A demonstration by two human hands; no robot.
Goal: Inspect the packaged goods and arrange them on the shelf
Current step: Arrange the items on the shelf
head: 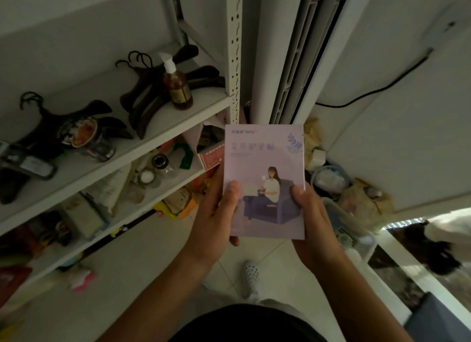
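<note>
Between both hands point(219, 214), lavender box point(263, 163) upright

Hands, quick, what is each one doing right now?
Left hand: closed on the lilac box, thumb on its front.
Right hand: closed on the same box, holding its right edge.

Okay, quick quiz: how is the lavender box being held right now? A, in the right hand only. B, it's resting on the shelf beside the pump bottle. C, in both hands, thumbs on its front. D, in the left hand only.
C: the left hand and right hand grip the lavender box by its lower edges, a thumb on each side of its front.
</note>
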